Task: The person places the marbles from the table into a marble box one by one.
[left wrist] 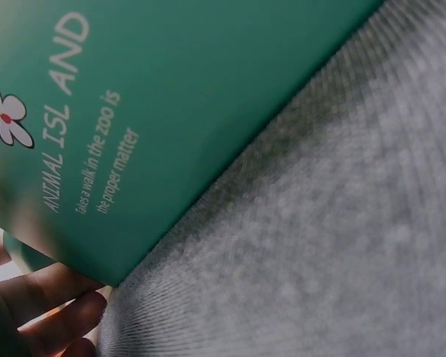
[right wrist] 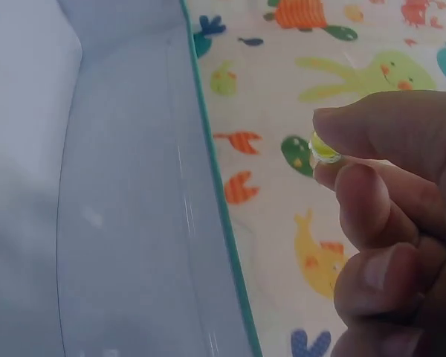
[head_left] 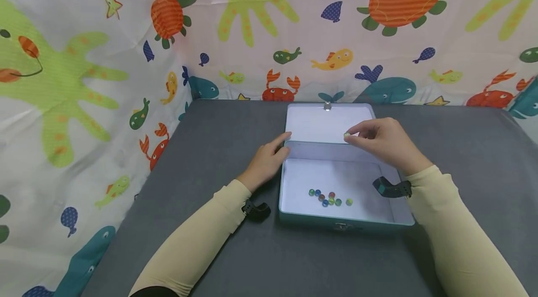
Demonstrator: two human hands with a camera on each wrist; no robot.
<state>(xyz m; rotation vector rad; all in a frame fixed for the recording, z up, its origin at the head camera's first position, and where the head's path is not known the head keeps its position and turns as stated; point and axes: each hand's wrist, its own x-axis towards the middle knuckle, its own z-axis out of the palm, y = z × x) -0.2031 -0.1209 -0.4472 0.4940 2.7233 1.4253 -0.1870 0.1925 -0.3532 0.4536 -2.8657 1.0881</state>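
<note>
My right hand [head_left: 384,140] pinches a clear yellow-green marble [right wrist: 325,149] between thumb and fingertips, above the hinge side of a tin box [head_left: 344,220]. The other fingers curl in below in the right wrist view. The box is teal outside and white inside, its lid [head_left: 311,122] folded back flat behind it. Several glass marbles [head_left: 331,201] in blue, green, orange and yellow lie near the front wall inside. My left hand [head_left: 265,161] rests at the box's back left corner, index finger extended beside the lid. In the left wrist view its fingers [left wrist: 48,290] reach behind the printed teal side.
The box stands on a dark grey cloth-covered table [head_left: 218,143]. A curtain [head_left: 260,31] with sea-animal prints hangs along the back and left edges. A metal clasp [head_left: 327,106] stands at the lid's far edge, and a latch [head_left: 342,226] sits on the front wall.
</note>
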